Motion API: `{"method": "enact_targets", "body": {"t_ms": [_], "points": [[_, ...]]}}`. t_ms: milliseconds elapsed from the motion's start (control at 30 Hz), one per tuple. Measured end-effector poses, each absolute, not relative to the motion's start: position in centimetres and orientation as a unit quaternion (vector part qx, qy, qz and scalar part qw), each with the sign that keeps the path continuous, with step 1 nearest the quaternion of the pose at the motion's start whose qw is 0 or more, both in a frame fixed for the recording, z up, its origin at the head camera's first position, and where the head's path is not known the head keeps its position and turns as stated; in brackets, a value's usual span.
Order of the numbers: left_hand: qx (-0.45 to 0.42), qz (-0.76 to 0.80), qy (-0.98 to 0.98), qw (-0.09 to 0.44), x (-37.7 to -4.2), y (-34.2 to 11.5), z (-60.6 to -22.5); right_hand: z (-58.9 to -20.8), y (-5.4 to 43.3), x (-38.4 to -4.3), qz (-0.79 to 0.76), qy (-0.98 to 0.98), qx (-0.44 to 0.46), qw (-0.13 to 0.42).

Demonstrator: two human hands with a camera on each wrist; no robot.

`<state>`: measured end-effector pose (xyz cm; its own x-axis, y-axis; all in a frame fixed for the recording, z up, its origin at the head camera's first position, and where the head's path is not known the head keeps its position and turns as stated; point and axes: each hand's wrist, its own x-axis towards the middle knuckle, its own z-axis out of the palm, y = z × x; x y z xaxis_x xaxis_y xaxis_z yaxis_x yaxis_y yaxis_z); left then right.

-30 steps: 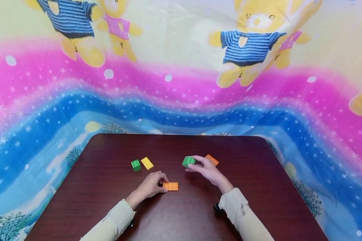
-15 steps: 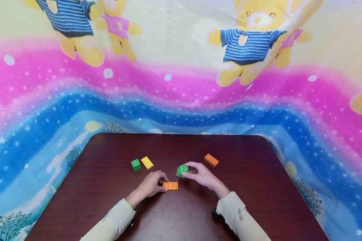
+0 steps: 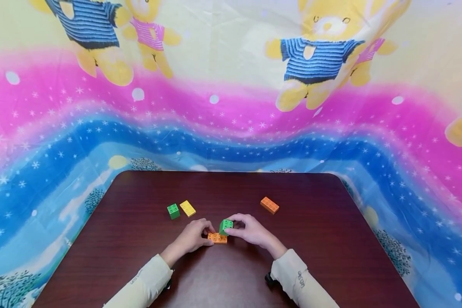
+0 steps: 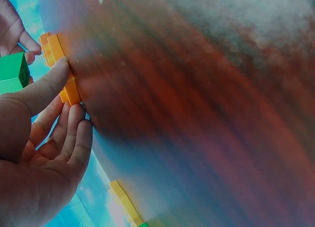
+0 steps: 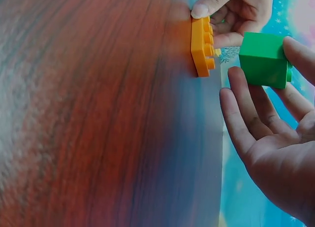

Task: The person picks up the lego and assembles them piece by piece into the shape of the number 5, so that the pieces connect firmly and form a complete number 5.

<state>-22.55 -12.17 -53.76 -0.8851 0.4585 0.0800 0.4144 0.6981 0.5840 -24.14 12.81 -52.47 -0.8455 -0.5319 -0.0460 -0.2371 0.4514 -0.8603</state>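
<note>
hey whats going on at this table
A person's left hand pinches a flat orange brick on the table, while the right hand holds a green block just above it, not yet joined. Farther back lie a second green block, a yellow brick and a darker orange brick, none of them touched.

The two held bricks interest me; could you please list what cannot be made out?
Head view: the held orange brick is partly hidden by the green block and the left hand.
Left wrist view: the left edge crops that block.
Right wrist view: the block's body and the right hand hide part of its studded face.
</note>
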Motion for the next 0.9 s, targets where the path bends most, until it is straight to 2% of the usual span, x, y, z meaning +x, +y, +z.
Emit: {"method": "enact_targets", "body": {"t_ms": [900], "points": [[0.243,0.307,0.920,0.031,-22.73,-12.30,-54.07,-52.96,11.81,-23.90,-0.438,0.853,-0.229,0.170]]}}
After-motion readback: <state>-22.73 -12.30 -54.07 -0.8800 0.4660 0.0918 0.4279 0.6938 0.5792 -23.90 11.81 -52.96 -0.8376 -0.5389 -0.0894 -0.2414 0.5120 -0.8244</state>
